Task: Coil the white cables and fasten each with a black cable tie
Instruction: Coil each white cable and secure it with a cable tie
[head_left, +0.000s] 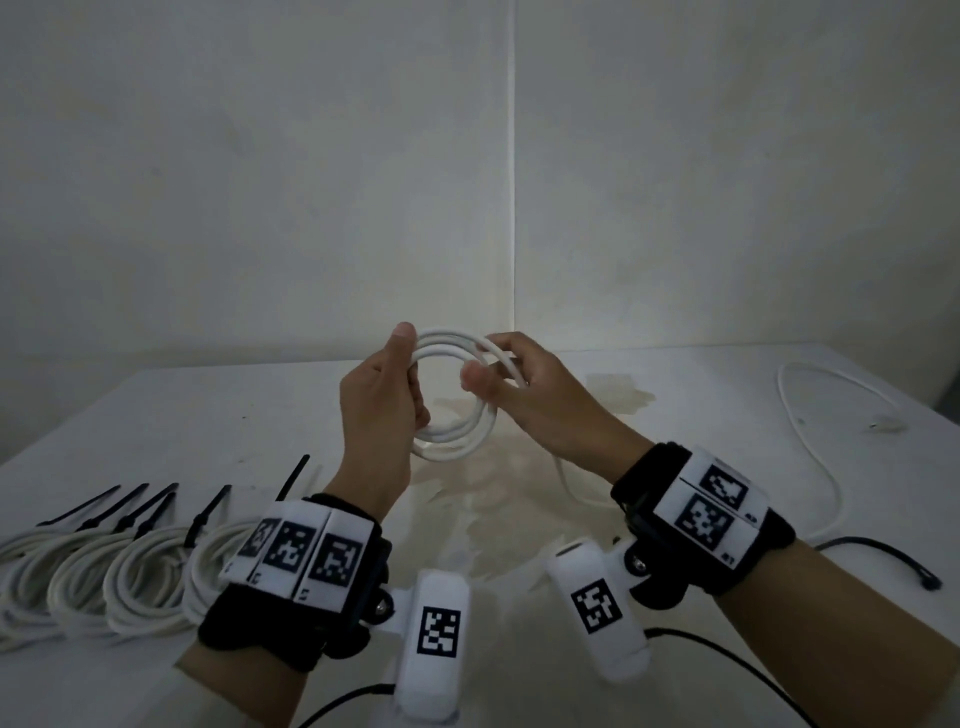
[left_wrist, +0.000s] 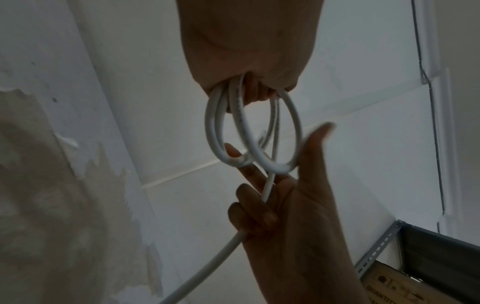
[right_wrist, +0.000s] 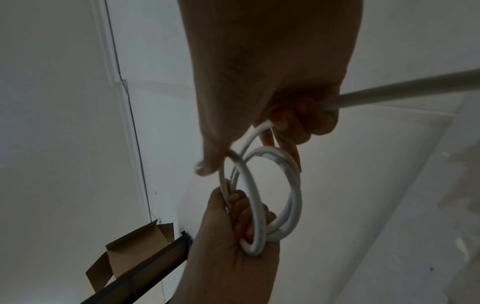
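Above the white table (head_left: 208, 415) I hold a white cable coil (head_left: 457, 431) of about three loops between both hands. My left hand (head_left: 387, 395) grips the coil's left side, fingers curled round the loops (left_wrist: 241, 133). My right hand (head_left: 519, 379) pinches the right side of the coil (right_wrist: 275, 185) and holds the free strand (right_wrist: 402, 90), which trails off to the right over the table (head_left: 815, 441). Several finished coils (head_left: 130, 577), each bound with a black cable tie (head_left: 208, 512), lie at the left front. One loose black tie (head_left: 883, 556) lies at the right front.
Two plain white walls meet in a corner (head_left: 514, 208) behind the table. The tabletop has a pale stain (head_left: 519, 467) under my hands. A cardboard box (right_wrist: 135, 255) and a dark metal shelf rail (left_wrist: 384, 246) show in the wrist views.
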